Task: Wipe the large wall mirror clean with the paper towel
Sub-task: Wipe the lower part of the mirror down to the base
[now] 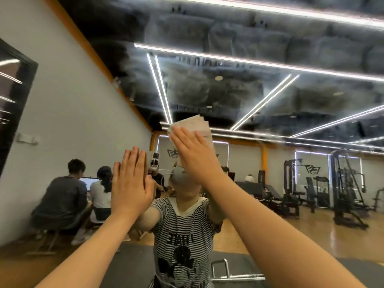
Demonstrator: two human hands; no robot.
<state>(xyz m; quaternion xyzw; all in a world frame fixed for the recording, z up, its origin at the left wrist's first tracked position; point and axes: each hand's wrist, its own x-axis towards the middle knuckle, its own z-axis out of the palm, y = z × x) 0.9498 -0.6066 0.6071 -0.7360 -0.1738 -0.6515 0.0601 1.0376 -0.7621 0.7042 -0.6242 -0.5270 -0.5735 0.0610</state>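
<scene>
My right hand (193, 154) presses the paper towel (197, 127) flat against the mirror (270, 90), fingers straight, its top edge poking above my fingertips; my left hand (129, 183) rests open beside it. The towel looks thin and limp, so I'd keep my palm on its middle

Gym room with white wall (68, 113) at nine o'clock, dark ceiling (228, 28) with strip lights (239, 61) at twelve, weight machines (342, 188) on wooden floor (291, 235) at three.

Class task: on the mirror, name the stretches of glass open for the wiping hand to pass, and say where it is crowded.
Open: mirror above the paper towel and rightward, across the reflected gym machines. Crowded: low centre, where the left hand lies flat beside the right hand pressing the towel.
</scene>
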